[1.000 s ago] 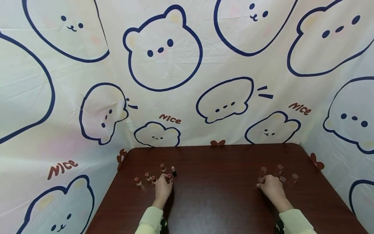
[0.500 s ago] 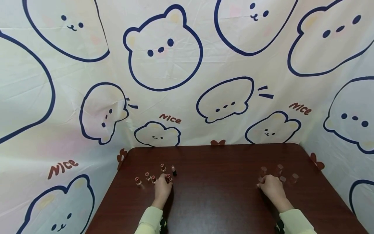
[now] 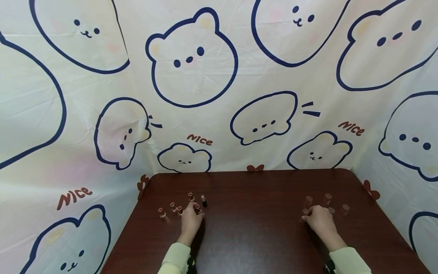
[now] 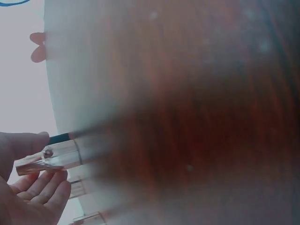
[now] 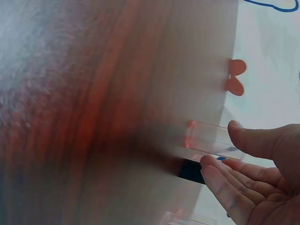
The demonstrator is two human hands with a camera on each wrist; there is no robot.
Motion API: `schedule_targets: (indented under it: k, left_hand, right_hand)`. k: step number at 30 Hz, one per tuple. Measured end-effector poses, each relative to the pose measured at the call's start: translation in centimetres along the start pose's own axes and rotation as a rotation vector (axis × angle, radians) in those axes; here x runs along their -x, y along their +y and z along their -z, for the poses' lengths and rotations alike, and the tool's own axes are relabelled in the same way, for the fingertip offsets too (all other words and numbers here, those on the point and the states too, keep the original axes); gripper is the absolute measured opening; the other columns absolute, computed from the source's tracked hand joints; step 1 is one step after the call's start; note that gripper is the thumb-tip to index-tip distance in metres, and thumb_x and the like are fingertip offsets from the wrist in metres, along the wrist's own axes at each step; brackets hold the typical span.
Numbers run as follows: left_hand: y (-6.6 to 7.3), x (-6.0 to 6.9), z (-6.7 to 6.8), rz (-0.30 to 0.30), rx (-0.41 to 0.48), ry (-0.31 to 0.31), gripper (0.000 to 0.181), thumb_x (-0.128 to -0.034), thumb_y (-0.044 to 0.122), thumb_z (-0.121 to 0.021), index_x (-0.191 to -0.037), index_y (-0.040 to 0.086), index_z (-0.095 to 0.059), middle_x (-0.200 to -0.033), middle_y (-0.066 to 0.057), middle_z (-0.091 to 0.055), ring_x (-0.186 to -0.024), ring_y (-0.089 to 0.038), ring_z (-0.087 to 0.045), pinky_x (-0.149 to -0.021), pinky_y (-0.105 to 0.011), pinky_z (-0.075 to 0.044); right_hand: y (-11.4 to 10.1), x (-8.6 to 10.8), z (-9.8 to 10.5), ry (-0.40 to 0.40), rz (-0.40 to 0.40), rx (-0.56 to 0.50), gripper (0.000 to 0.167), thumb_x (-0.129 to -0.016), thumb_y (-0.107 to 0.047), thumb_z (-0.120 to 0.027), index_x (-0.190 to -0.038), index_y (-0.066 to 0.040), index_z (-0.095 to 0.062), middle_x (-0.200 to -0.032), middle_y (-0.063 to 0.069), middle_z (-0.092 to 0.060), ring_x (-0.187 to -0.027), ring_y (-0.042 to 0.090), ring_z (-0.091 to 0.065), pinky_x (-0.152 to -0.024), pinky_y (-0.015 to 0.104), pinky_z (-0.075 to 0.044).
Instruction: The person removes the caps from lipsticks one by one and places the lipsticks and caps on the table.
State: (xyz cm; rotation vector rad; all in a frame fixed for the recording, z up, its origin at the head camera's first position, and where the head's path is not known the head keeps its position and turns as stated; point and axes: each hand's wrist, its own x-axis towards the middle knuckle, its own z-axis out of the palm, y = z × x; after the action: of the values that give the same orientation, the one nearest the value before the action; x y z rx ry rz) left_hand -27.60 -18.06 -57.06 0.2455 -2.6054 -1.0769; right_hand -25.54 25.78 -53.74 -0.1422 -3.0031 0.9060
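Observation:
In the head view my left hand (image 3: 191,219) is among several uncapped lipsticks at the table's left. Its thumb and fingers are spread around a lipstick (image 4: 49,161) with a clear base and rose-gold middle, which stands upright; in the left wrist view a gap shows beside the thumb. A black lipstick (image 3: 203,200) stands just beyond. At the right, my right hand (image 3: 321,220) is beside clear caps. A clear cap (image 5: 211,140) stands between its thumb and extended fingers; whether they touch it is hard to tell. A black cap (image 5: 191,171) is close to those fingertips.
More lipsticks (image 3: 162,213) stand left of and beyond my left hand. Several clear caps, such as one far cap (image 3: 328,198) and a rightmost cap (image 3: 345,209), surround my right hand. The dark brown table (image 3: 253,228) meets a cartoon-print cloth (image 3: 219,125) behind.
My left thumb has drifted slightly right, away from the lipstick, which stays in place. My right hand has shifted a touch right, while the caps stay put. The head view tilts a little.

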Motion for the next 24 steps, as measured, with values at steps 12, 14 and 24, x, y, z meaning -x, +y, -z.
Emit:
schedule_targets:
  k: [12, 14, 24]
  left_hand:
    - [2.3, -1.0, 1.0, -0.061, 0.012, 0.009, 0.043, -0.0765, 0.005, -0.081, -0.114, -0.001, -0.061, -0.108, -0.017, -0.066, -0.084, -0.029, -0.063, -0.065, -0.044, -0.051]
    - [2.9, -1.3, 1.2, -0.075, 0.015, 0.017, 0.044, -0.0773, 0.006, -0.081, -0.115, -0.001, -0.061, -0.11, -0.017, -0.065, -0.091, -0.031, -0.064, -0.07, -0.046, -0.052]
    - [7.4, -3.6, 3.1, -0.148, 0.043, 0.004, 0.048, -0.0811, 0.007, -0.079, -0.124, -0.001, -0.058, -0.119, -0.016, -0.063, -0.11, -0.033, -0.059, -0.085, -0.046, -0.051]
  right_hand:
    - [-2.3, 0.2, 2.9, 0.088, 0.057, 0.005, 0.029, -0.087, -0.012, -0.072, -0.099, 0.013, -0.066, -0.076, 0.021, -0.065, -0.053, 0.019, -0.054, -0.047, 0.033, -0.041]
    - [-2.9, 0.0, 3.5, 0.099, 0.068, 0.012, 0.035, -0.088, -0.013, -0.072, -0.107, 0.015, -0.064, -0.089, 0.026, -0.067, -0.062, 0.025, -0.062, -0.051, 0.036, -0.048]
    - [-6.5, -1.7, 6.4, 0.152, 0.11, 0.008, 0.039, -0.089, -0.019, -0.071, -0.113, 0.012, -0.063, -0.102, 0.027, -0.066, -0.082, 0.035, -0.065, -0.066, 0.046, -0.053]
